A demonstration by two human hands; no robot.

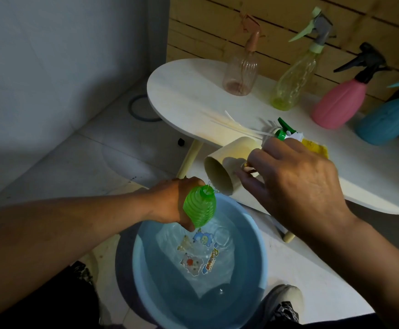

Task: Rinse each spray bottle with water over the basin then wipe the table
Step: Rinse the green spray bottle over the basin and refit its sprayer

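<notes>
My left hand (170, 203) grips a green ribbed spray bottle (199, 207) with its head off, over the blue basin (248, 224), which holds water. My right hand (298, 181) holds a cream mug (227, 167) by the handle, tipped so a thin stream runs into the bottle's open neck. The bottle's green and white spray head (286, 132) lies on the white table (193, 96), its long tube stretching left.
Along the table's back stand an orange-tinted clear bottle (241, 72), a yellow-green clear bottle (293, 84), a pink bottle (341, 100) and a blue bottle (388, 117). A yellow cloth (317, 148) lies behind my right hand. A dark ring (141, 108) lies on the floor.
</notes>
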